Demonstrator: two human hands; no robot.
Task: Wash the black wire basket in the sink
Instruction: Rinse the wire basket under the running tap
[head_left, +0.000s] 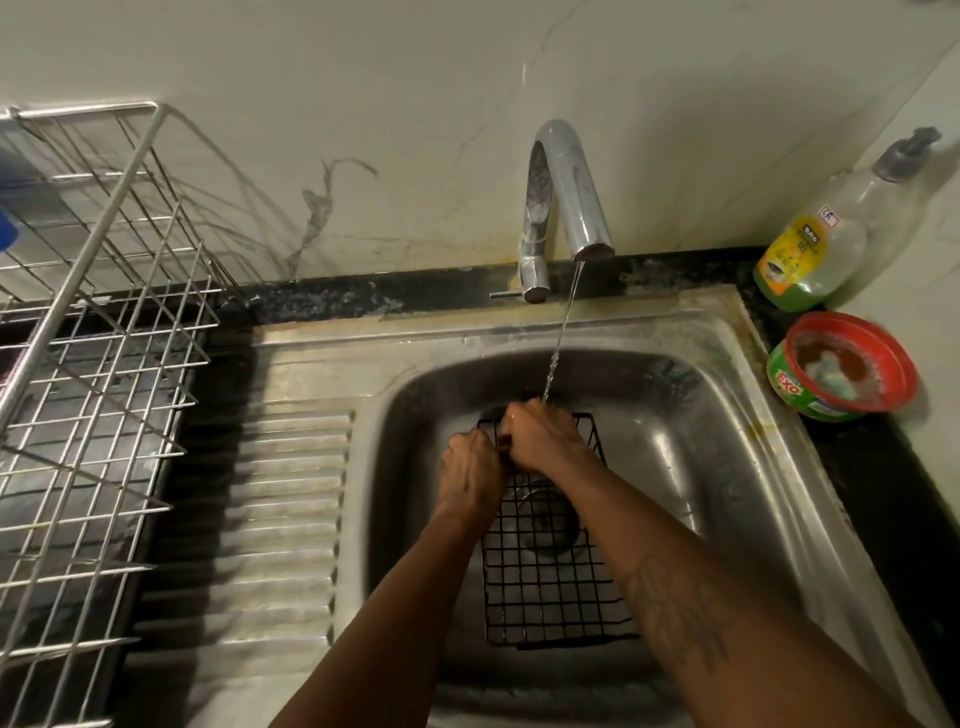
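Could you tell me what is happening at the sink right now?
A person is washing a black wire basket in the steel sink. Both the left hand and the right hand grip its far end, just under a thin stream of water running from the tap. A dish soap bottle and an open red-rimmed tub stand to the right of the sink; a steel drying rack sits on the left.

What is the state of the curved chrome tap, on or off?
On. A thin stream of water falls from the curved chrome tap into the stainless steel sink.
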